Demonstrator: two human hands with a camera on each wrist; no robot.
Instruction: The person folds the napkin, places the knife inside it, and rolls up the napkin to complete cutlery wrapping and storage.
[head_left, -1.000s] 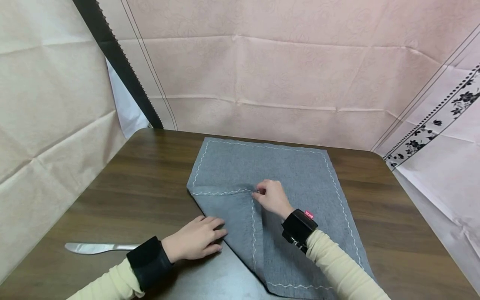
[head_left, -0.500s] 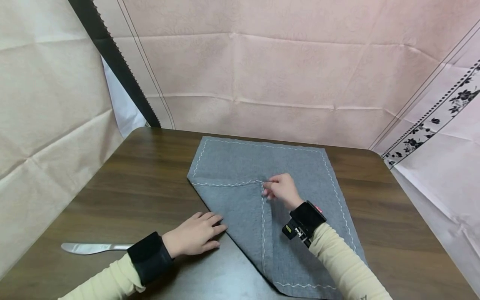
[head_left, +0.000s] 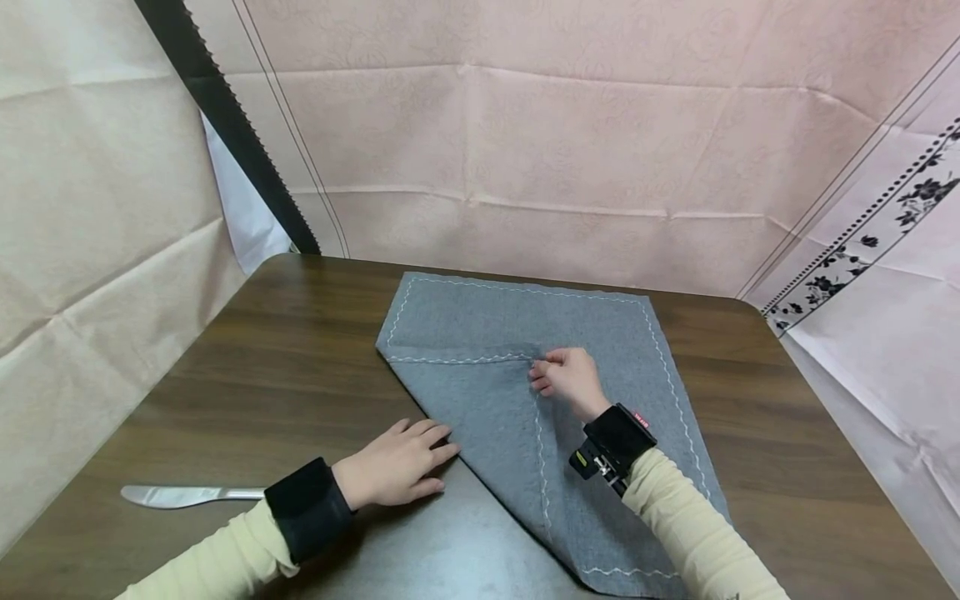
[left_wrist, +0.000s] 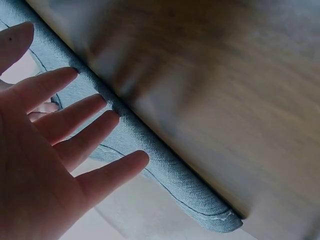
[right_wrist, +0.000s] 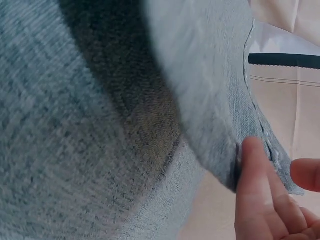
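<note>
A grey-blue cloth (head_left: 592, 333) with a white stitched border lies on the table, its near-left part folded over toward the middle. At the tip of the folded flap (head_left: 465, 400), my right hand (head_left: 572, 382) pinches the stitched corner. The right wrist view shows that corner between the thumb (right_wrist: 307, 174) and a finger (right_wrist: 252, 160), the flap lifted off the layer below. My left hand (head_left: 397, 464) lies beside the diagonal fold with its fingers spread. In the left wrist view, its fingertips (left_wrist: 135, 161) reach the rolled folded edge (left_wrist: 165, 165).
A table knife (head_left: 176, 497) lies on the brown wooden table (head_left: 300, 375) at the left, its handle partly hidden behind my left wrist. Light patterned sheets (head_left: 525, 150) hang beyond the table's back edge.
My right hand has drawn the flap's corner to the right and slightly away from me, and the fold has widened. The left hand has stayed beside the fold, almost in place.
</note>
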